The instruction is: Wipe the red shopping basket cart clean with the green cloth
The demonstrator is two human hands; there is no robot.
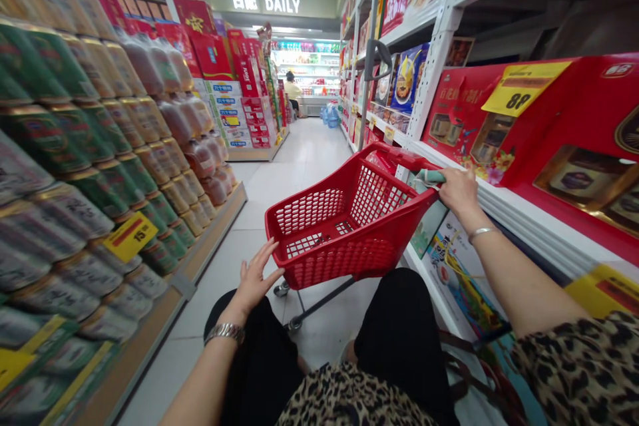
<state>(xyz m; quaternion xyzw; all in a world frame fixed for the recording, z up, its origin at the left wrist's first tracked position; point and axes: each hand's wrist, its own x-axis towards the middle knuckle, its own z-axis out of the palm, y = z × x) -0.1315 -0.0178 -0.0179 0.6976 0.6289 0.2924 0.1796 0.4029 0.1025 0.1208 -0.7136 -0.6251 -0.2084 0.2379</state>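
Observation:
A red plastic shopping trolley [344, 226] stands empty in the aisle right in front of me, tilted on its wheeled frame. My right hand [456, 190] is closed around the trolley's handle, where a teal grip shows under the fingers. My left hand [254, 276] hangs open with fingers stretched, just beside the trolley's near left corner, above my black-clad knee. A watch sits on my left wrist, a bracelet on my right.
Stacked round tins with a yellow price tag [130, 236] fill the left shelves. Red gift boxes [539, 126] and a yellow 88 tag [519, 90] line the right shelves. White tiled floor [294, 166] runs ahead. A person [292, 93] sits far down the aisle.

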